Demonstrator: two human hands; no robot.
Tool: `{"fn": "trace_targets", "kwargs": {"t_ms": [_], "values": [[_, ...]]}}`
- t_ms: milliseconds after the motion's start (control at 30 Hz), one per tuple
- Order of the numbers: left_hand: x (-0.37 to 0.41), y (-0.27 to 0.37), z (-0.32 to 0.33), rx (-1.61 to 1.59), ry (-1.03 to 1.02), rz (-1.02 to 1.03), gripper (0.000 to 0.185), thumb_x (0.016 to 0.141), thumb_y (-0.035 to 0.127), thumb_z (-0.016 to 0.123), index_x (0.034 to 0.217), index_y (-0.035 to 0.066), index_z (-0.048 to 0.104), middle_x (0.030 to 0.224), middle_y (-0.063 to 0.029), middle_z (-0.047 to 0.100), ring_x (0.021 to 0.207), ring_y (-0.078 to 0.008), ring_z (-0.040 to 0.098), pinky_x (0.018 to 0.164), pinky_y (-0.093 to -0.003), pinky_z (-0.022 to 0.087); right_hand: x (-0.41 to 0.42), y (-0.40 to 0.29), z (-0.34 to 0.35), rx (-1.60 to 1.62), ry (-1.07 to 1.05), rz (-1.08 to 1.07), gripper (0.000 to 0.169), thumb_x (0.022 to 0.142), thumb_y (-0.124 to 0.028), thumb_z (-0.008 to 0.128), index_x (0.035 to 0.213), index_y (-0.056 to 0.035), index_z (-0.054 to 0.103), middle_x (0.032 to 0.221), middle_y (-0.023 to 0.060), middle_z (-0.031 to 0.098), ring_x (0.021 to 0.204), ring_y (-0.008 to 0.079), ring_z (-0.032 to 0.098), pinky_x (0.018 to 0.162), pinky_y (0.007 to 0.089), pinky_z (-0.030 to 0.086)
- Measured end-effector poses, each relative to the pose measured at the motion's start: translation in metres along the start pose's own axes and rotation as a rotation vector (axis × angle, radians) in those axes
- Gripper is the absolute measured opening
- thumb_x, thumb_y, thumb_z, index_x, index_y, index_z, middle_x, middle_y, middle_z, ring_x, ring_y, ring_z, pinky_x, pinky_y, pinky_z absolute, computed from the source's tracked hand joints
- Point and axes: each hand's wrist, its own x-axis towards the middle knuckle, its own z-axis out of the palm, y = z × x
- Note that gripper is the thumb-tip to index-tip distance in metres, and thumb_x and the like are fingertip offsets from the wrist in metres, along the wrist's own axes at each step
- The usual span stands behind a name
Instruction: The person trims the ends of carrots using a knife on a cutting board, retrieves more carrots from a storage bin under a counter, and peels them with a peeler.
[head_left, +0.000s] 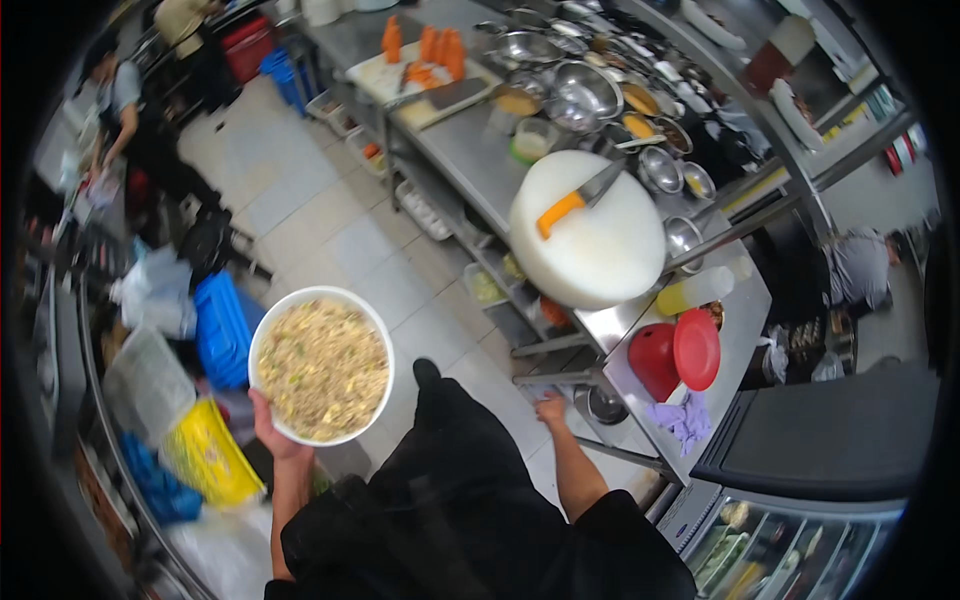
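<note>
My left hand (279, 433) grips the lower left rim of a round white bowl (391, 375), thumb on the outside and the other fingers hidden beneath. Fried rice (322, 367) with bits of egg and green vegetable fills the bowl nearly to its rim. On the other side of my body, my right hand (551, 409) hangs low beside the steel worktable (480, 169), near its lower shelf; its fingers look curled, but their inner side is hidden. A knife with an orange handle (561, 213) lies on a thick round white chopping block (592, 262) on that table.
Orange squeeze bottles (442, 51), metal bowls (585, 86), a red container (654, 360) and a purple cloth (684, 417) stand or lie on the worktable. Blue crate (223, 330) and yellow bag (214, 454) crowd the left. Another person (124, 112) works farther along the tiled aisle.
</note>
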Motion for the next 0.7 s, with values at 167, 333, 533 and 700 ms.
{"fn": "trace_targets", "kwargs": {"t_ms": [167, 333, 533, 700], "values": [[0.093, 0.003, 0.018, 0.031, -0.047, 0.034, 0.068, 0.099, 0.054, 0.035, 0.146, 0.004, 0.033, 0.146, -0.0155, 0.043, 0.132, -0.0322, 0.045, 0.111, -0.0451, 0.035, -0.018, -0.171, 0.063, -0.296, -0.256, -0.434, 0.041, 0.080, -0.024, 0.071, 0.115, -0.0049, 0.065, 0.097, 0.0138, 0.071, 0.092, 0.0253, 0.068, 0.085, 0.0369, 0.053], [0.168, 0.009, 0.051, 0.040, -0.058, -0.017, 0.071, 0.099, 0.055, 0.036, 0.148, 0.005, 0.030, 0.148, -0.0155, 0.040, 0.133, -0.0328, 0.043, 0.111, -0.0464, 0.036, -0.089, -0.388, 0.012, -0.006, -0.724, -0.701, 0.029, 0.089, -0.023, 0.069, 0.109, -0.0020, 0.065, 0.091, 0.0083, 0.070, 0.083, 0.0161, 0.066, 0.077, 0.0297, 0.053], [0.249, 0.015, 0.080, 0.082, -0.210, -0.090, 0.074, 0.098, 0.056, 0.037, 0.149, 0.005, 0.027, 0.149, -0.0170, 0.038, 0.133, -0.0348, 0.043, 0.110, -0.0479, 0.036, -0.062, -0.527, -0.156, 0.320, -0.362, -0.731, 0.020, 0.092, -0.019, 0.065, 0.106, -0.0052, 0.067, 0.085, 0.0017, 0.069, 0.073, 0.0079, 0.063, 0.065, 0.0240, 0.052], [0.293, -0.002, 0.109, 0.062, -0.231, -0.176, 0.071, 0.099, 0.055, 0.034, 0.148, 0.004, 0.029, 0.148, -0.0174, 0.039, 0.132, -0.0346, 0.044, 0.109, -0.0474, 0.037, 0.113, -0.496, -0.274, 0.271, 0.660, -0.552, 0.013, 0.083, -0.011, 0.065, 0.095, -0.0063, 0.070, 0.082, 0.0085, 0.070, 0.065, 0.0187, 0.067, 0.059, 0.0300, 0.053]]}}
